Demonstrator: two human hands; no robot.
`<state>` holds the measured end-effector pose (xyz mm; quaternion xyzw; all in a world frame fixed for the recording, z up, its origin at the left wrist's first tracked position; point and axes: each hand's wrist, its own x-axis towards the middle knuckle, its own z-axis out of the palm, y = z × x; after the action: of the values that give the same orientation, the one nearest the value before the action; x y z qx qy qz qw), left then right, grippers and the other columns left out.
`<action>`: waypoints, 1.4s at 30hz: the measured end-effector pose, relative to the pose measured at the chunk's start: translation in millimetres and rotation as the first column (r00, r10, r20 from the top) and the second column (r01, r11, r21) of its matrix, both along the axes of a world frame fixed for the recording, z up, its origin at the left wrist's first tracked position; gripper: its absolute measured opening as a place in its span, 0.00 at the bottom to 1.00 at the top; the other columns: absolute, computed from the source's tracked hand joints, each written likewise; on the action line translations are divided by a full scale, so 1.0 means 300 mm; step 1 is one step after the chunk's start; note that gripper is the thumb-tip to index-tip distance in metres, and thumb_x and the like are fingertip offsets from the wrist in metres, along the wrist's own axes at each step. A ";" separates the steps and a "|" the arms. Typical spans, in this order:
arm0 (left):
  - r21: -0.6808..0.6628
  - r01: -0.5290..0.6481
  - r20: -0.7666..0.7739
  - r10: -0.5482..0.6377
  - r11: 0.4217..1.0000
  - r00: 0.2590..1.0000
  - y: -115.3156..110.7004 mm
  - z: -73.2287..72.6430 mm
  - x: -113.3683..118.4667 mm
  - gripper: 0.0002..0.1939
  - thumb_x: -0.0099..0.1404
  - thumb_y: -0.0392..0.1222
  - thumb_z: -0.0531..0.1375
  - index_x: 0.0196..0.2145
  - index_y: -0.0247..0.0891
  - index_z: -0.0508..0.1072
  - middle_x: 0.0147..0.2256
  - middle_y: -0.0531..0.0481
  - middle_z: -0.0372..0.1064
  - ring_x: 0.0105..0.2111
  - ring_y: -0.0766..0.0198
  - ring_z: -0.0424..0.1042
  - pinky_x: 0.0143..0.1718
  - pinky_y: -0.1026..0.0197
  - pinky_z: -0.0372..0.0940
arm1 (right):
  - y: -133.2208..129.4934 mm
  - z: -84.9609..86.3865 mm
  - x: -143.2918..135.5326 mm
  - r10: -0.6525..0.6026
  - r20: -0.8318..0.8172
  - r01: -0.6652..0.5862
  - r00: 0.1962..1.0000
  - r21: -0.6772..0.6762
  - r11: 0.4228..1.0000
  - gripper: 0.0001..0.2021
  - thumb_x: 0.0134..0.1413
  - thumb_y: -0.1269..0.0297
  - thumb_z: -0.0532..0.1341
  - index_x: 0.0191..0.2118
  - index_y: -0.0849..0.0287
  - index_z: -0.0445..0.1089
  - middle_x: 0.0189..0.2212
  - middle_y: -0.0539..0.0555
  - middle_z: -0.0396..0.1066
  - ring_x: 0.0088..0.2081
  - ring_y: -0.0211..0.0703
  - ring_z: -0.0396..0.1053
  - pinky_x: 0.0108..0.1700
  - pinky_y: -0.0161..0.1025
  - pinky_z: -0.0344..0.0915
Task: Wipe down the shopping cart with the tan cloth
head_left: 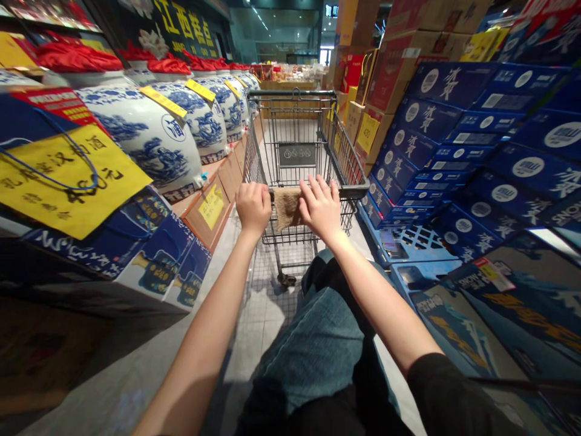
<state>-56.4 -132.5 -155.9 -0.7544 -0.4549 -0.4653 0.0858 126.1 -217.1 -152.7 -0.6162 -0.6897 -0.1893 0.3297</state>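
Observation:
A dark metal shopping cart (297, 154) stands in front of me, and its basket looks bare. My left hand (253, 209) is wrapped round the left end of the cart's handle, fingers closed. Between my hands, a brown, rough-textured cloth (285, 209) hangs over the handle bar. My right hand (321, 206) lies on the cloth's right edge and the handle, its fingers stretched out and slightly apart. The underside of my right palm is hidden.
Blue-and-white jars (140, 130) with red cloth tops line the left, behind a boxed display with a yellow price sign (68, 175). Stacked blue cartons (436, 115) and a blue pallet (420, 245) crowd the right. A tiled floor (254, 315) runs between.

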 end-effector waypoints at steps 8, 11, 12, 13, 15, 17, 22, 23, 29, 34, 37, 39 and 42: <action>0.012 -0.002 0.034 0.002 1.000 0.999 0.003 -0.004 0.005 0.22 0.77 0.48 0.43 0.34 0.40 0.72 0.37 0.40 0.72 0.45 0.47 0.69 0.53 0.44 0.60 | -0.029 -0.014 -0.050 0.093 0.073 -0.090 0.993 -0.037 0.995 0.29 0.69 0.59 0.51 0.72 0.61 0.58 0.73 0.60 0.53 0.74 0.58 0.48 0.75 0.65 0.36; -0.009 0.002 0.017 -0.002 1.000 1.000 0.000 -0.001 0.000 0.23 0.77 0.48 0.42 0.34 0.40 0.72 0.38 0.39 0.72 0.46 0.46 0.69 0.53 0.43 0.59 | -0.030 -0.003 -0.047 0.148 0.105 -0.144 0.983 -0.053 0.988 0.27 0.71 0.60 0.49 0.71 0.57 0.59 0.73 0.55 0.54 0.75 0.54 0.48 0.76 0.62 0.39; -0.011 0.003 0.008 -0.003 1.000 1.000 -0.001 0.001 -0.001 0.23 0.77 0.48 0.42 0.34 0.40 0.72 0.38 0.39 0.72 0.46 0.46 0.69 0.53 0.43 0.59 | -0.024 0.001 -0.036 0.128 0.085 -0.125 0.988 -0.042 0.991 0.27 0.71 0.60 0.49 0.71 0.57 0.60 0.73 0.56 0.55 0.74 0.54 0.50 0.76 0.61 0.40; -0.012 0.003 0.001 -0.003 1.000 1.000 -0.001 0.002 -0.003 0.22 0.77 0.49 0.43 0.34 0.40 0.71 0.38 0.39 0.72 0.46 0.47 0.69 0.53 0.43 0.59 | -0.017 0.006 -0.022 0.090 0.053 -0.089 0.994 -0.027 0.996 0.26 0.71 0.61 0.48 0.70 0.59 0.62 0.72 0.57 0.57 0.74 0.53 0.51 0.76 0.61 0.40; -0.012 0.001 -0.004 -0.001 1.000 1.000 0.000 0.003 -0.004 0.22 0.77 0.49 0.43 0.34 0.40 0.71 0.37 0.40 0.72 0.46 0.47 0.69 0.53 0.44 0.59 | -0.002 0.010 0.004 -0.004 -0.026 0.004 1.000 0.006 1.000 0.26 0.70 0.62 0.48 0.68 0.64 0.64 0.71 0.61 0.59 0.73 0.54 0.53 0.76 0.61 0.41; -0.019 0.002 0.007 -0.002 1.000 1.000 0.002 0.002 -0.003 0.21 0.77 0.49 0.44 0.33 0.40 0.71 0.37 0.40 0.71 0.46 0.47 0.69 0.53 0.44 0.59 | 0.003 0.008 0.015 -0.052 -0.073 0.054 0.996 0.031 0.998 0.26 0.69 0.63 0.48 0.67 0.68 0.65 0.70 0.64 0.59 0.73 0.56 0.53 0.76 0.61 0.41; 0.014 -0.009 0.008 0.009 1.000 1.000 0.004 -0.003 0.001 0.21 0.77 0.47 0.43 0.34 0.40 0.72 0.37 0.40 0.72 0.46 0.47 0.69 0.53 0.43 0.59 | -0.024 -0.005 -0.032 0.070 0.039 -0.070 0.997 -0.013 0.997 0.28 0.69 0.62 0.49 0.69 0.69 0.61 0.72 0.64 0.55 0.74 0.54 0.50 0.76 0.57 0.43; 0.026 -0.016 0.005 0.016 1.000 1.000 0.005 -0.004 0.000 0.22 0.77 0.47 0.42 0.34 0.40 0.72 0.37 0.40 0.72 0.45 0.47 0.69 0.52 0.43 0.60 | -0.029 -0.004 -0.041 0.104 0.068 -0.102 0.992 -0.032 0.994 0.28 0.69 0.62 0.48 0.69 0.69 0.61 0.72 0.63 0.55 0.74 0.53 0.50 0.76 0.56 0.43; 0.034 -0.007 0.005 0.007 0.999 1.000 0.009 -0.006 -0.007 0.24 0.77 0.50 0.42 0.33 0.41 0.71 0.36 0.41 0.71 0.45 0.48 0.69 0.51 0.44 0.60 | -0.002 0.006 -0.003 0.039 -0.001 -0.039 0.999 0.004 0.999 0.28 0.69 0.63 0.47 0.68 0.70 0.62 0.71 0.65 0.58 0.74 0.53 0.52 0.76 0.58 0.42; 0.029 -0.005 -0.002 0.005 1.000 1.000 0.007 -0.002 -0.003 0.23 0.77 0.49 0.42 0.33 0.40 0.71 0.36 0.40 0.72 0.44 0.47 0.69 0.51 0.44 0.61 | 0.005 -0.006 0.015 -0.042 -0.046 0.043 0.998 0.039 0.998 0.28 0.67 0.63 0.50 0.67 0.72 0.63 0.69 0.68 0.60 0.72 0.58 0.54 0.75 0.62 0.44; 0.032 -0.009 0.013 0.009 0.999 1.000 0.004 -0.002 -0.001 0.23 0.77 0.49 0.42 0.33 0.40 0.71 0.36 0.40 0.72 0.44 0.48 0.69 0.52 0.44 0.60 | -0.019 -0.017 -0.025 0.007 0.032 -0.007 0.999 -0.005 1.000 0.29 0.67 0.61 0.52 0.69 0.69 0.61 0.69 0.67 0.61 0.72 0.59 0.53 0.76 0.61 0.42; 0.033 -0.004 0.011 0.004 0.999 1.000 0.004 -0.004 -0.003 0.23 0.77 0.49 0.42 0.34 0.40 0.72 0.36 0.40 0.72 0.45 0.47 0.69 0.53 0.43 0.59 | -0.032 -0.022 -0.051 0.052 0.073 -0.050 0.996 -0.031 0.998 0.30 0.67 0.59 0.53 0.70 0.67 0.59 0.70 0.65 0.58 0.73 0.59 0.51 0.76 0.61 0.41; 0.049 -0.015 0.013 0.015 0.999 1.000 0.005 -0.007 -0.007 0.24 0.77 0.49 0.41 0.34 0.40 0.72 0.37 0.40 0.73 0.45 0.48 0.70 0.53 0.44 0.59 | -0.038 -0.022 -0.065 0.089 0.098 -0.087 0.991 -0.030 0.996 0.29 0.68 0.59 0.52 0.70 0.62 0.60 0.71 0.62 0.58 0.73 0.58 0.50 0.75 0.60 0.42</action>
<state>-58.6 -130.9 -157.9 -0.7458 -0.4496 -0.4802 0.1050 106.7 -228.6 -159.2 -0.5792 -0.7341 -0.1962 0.2952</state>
